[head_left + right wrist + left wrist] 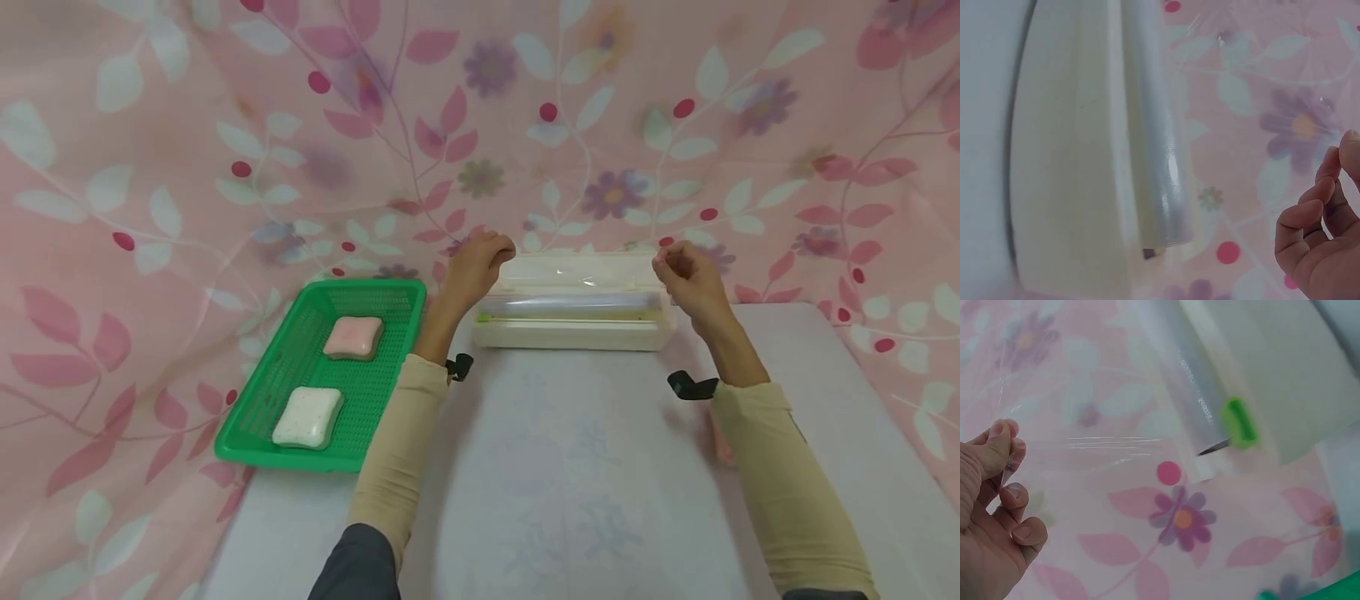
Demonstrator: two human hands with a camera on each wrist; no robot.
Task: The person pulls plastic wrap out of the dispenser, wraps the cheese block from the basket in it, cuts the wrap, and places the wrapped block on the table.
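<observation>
A white cling film dispenser stands near the wall with its lid raised, a shiny roll of film lying inside. Clear cling film stretches up from the roll between both hands, visible by its creases and glints. My left hand pinches one corner of it between thumb and fingers, above the dispenser's left end. The opposite corner is pinched by my right hand, just past the right end. A green slide cutter sits at the dispenser's left end.
To the left, a green plastic basket holds a pink soap bar and a white soap bar. A pink object is mostly hidden under my right forearm. A floral cloth hangs behind the white-covered table.
</observation>
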